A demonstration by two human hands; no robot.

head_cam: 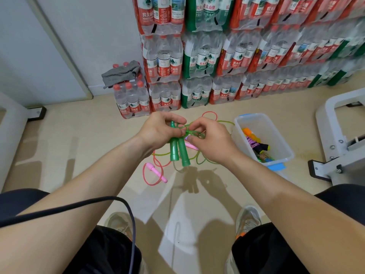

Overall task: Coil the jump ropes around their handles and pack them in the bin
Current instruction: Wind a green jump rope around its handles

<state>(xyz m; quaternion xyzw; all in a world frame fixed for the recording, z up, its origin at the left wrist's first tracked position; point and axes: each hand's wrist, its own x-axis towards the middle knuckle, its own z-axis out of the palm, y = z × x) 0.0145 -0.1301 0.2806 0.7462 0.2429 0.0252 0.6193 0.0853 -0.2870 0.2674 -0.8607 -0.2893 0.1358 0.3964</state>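
Observation:
My left hand (159, 130) grips the two green handles (178, 152) of a jump rope, held side by side and pointing down. My right hand (211, 141) pinches the thin green cord (189, 131) in loops beside the handles' tops. More green cord trails to the floor (205, 161). A pink jump rope (156, 172) lies loose on the floor below my hands, one handle at the left, the other partly hidden behind the green handles. The clear plastic bin (276, 135) stands to the right and holds several coiled ropes in mixed colours.
Shrink-wrapped packs of water bottles (197, 62) are stacked along the back wall, a grey cloth (121, 73) on one. A white metal frame (339, 139) stands at the right. A black cable (126, 210) crosses my left arm. My shoes (247, 217) show below.

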